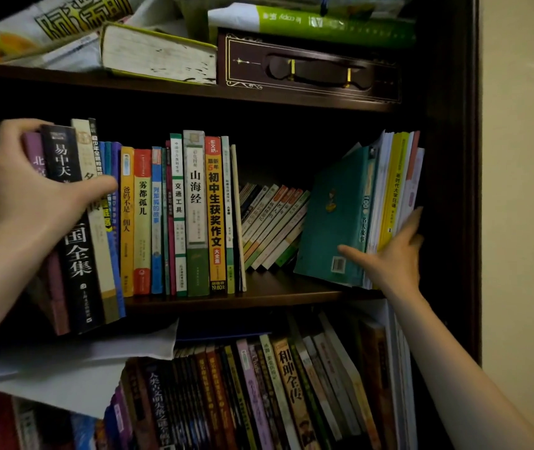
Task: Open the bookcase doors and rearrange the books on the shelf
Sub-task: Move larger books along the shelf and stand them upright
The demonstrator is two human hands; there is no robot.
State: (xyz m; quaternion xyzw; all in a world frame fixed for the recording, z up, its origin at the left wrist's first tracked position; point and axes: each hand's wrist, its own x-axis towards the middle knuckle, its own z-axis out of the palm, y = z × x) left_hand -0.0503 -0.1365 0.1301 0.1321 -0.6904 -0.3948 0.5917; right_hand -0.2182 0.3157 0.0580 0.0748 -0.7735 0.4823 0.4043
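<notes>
The middle shelf [259, 295] of a dark wooden bookcase holds a row of upright books. My left hand [31, 193] grips a bundle at the left end, among it a thick black book [70, 228] and a purple one, tilted with their bottoms out past the shelf edge. My right hand [389, 254] holds a stack of thin books at the right end, thumb on the teal cover [334, 219] and fingers behind the yellow and white books [395, 190]. Between them stand an orange-spined book [215, 212] and a low leaning pile of small books [272, 222].
The upper shelf carries a thick book lying flat [158, 53], a dark ornate box [311, 68] and a green and white package [324, 24]. The lower shelf is packed with leaning books [275, 394] and loose white paper [74, 365]. The bookcase's right side panel [454, 190] borders a pale wall.
</notes>
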